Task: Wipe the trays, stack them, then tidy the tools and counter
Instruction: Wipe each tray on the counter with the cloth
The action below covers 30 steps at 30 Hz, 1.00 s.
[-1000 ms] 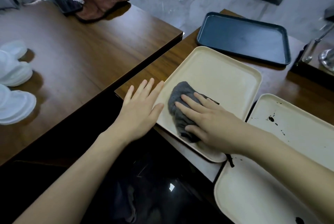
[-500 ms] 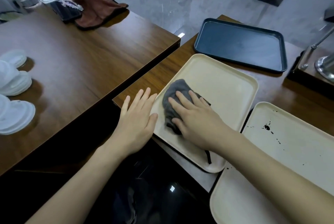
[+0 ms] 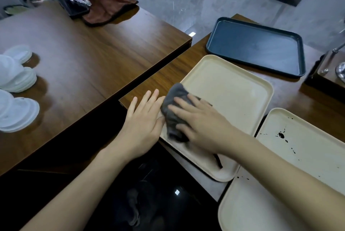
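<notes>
The left hand (image 3: 143, 118) lies flat and open, fingers together, palm down on the near left edge of the cream tray (image 3: 233, 100), gripping nothing. The right hand (image 3: 201, 124) is spread open over a grey cloth (image 3: 174, 103), pressing it onto the tray's near left corner rather than closing round it. Far left, on the raised table (image 3: 93, 53) of glossy brown wood grain, sit stacks of round white lids (image 3: 16, 81), thin and translucent. At that table's far end lies a rumpled brown cloth (image 3: 108, 6) with a dark flat object beside it, too blurred to name. The table ends in a straight edge; below it runs the lower counter (image 3: 168, 74), the same wood finish. The cloth is soft, napped and bunched into a lump. The cream tray is a smooth matte rectangle with rounded corners and a low raised rim; a short dark streak (image 3: 218, 161) marks its near end. Beyond it lies a dark tray (image 3: 255, 46) of the same shape, blue-black, slightly sheened. Right of the cream tray, just beside it, a second cream tray (image 3: 308, 146) carries black splatters and dots. Another pale tray (image 3: 252, 208) sits nearest, partly under the right forearm. At the far right edge stands shiny metalware (image 3: 340, 68), cut off by the frame.
</notes>
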### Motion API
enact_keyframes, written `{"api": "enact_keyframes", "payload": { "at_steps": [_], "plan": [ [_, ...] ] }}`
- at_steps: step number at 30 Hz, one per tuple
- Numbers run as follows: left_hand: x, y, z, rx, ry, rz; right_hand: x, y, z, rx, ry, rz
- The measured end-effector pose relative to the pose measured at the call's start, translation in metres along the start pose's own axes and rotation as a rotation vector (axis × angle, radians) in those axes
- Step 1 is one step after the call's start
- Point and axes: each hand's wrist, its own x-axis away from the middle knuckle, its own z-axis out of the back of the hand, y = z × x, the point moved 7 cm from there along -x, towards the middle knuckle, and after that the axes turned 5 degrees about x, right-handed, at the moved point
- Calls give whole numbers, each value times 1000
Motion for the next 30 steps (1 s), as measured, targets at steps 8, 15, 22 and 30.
{"api": "enact_keyframes", "payload": {
  "at_steps": [8,15,22,30],
  "plan": [
    [-2,-4,-2,-25,-2,-5,22,5,-4,37,-46,23],
    [-3,-1,-3,-42,41,9,21,5,-4,38,10,-55],
    [-4,0,0,-54,45,18,74,1,-19,82,30,59],
    [-3,6,2,-48,54,42,88,4,-18,149,-70,2]
  ]
}}
